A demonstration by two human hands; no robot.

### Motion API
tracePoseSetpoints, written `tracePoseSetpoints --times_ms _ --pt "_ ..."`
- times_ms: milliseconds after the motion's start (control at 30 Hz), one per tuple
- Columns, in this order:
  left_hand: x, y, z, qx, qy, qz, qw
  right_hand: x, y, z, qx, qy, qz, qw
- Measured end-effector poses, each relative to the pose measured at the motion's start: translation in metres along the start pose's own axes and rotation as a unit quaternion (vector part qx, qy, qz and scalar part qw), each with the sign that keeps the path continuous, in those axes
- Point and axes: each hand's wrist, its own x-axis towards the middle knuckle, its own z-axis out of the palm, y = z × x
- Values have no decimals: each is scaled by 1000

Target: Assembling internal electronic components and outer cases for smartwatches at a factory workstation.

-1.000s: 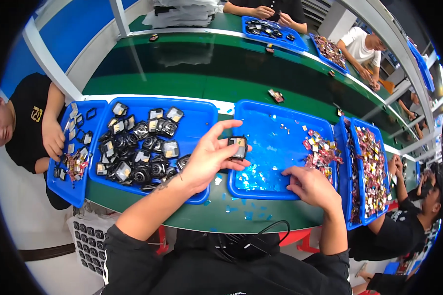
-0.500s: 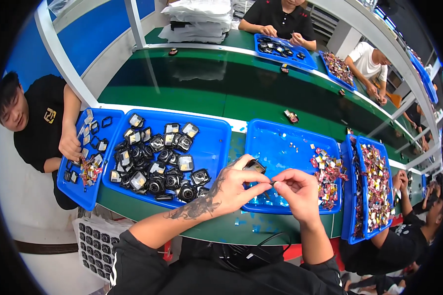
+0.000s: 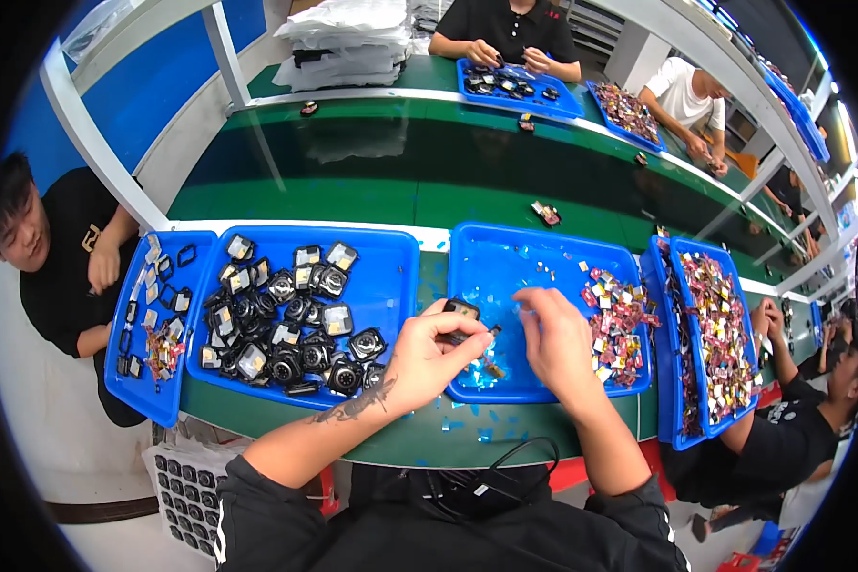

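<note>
My left hand (image 3: 431, 349) is closed around a black, rounded-square watch case (image 3: 462, 309), whose upper end sticks out past the fingers. A small dark bit shows at that hand's fingertips, too small to name. Apart from it, my right hand (image 3: 558, 345) hovers over the blue tray (image 3: 543, 235) with its fingers spread and nothing visible in them. Scraps of blue film (image 3: 515, 319) lie in this tray. A pile of small parts with pinkish-red strips (image 3: 618, 329) fills its right side. Below my left fingertips a small yellowish part (image 3: 492, 368) shows, partly hidden.
Left of my hands, a blue tray (image 3: 396, 250) holds many black watch cases (image 3: 286, 329). Stacked blue trays of small parts (image 3: 715, 334) stand at right. Beyond runs a green conveyor belt (image 3: 448, 200) behind a white rail. Co-workers sit around; one person's hand (image 3: 103, 267) is near the far-left tray.
My right hand has drawn away from my left and opened. The left hand keeps the watch case. The co-worker at left has lifted a hand from the tray. The whole view has shifted slightly.
</note>
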Motion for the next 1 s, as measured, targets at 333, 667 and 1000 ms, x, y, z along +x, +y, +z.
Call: tracePoseSetpoints --times_ms 333,667,1000 --pt "-1 1 3 -3 -1 -2 1000 -12 -28 -4 419 -33 95 902" --pt "1 10 2 -151 0 -11 989 -9 -42 -12 331 18 92 939" --pt "2 7 1 -171 5 -22 985 -5 -58 -11 267 6 75 961"
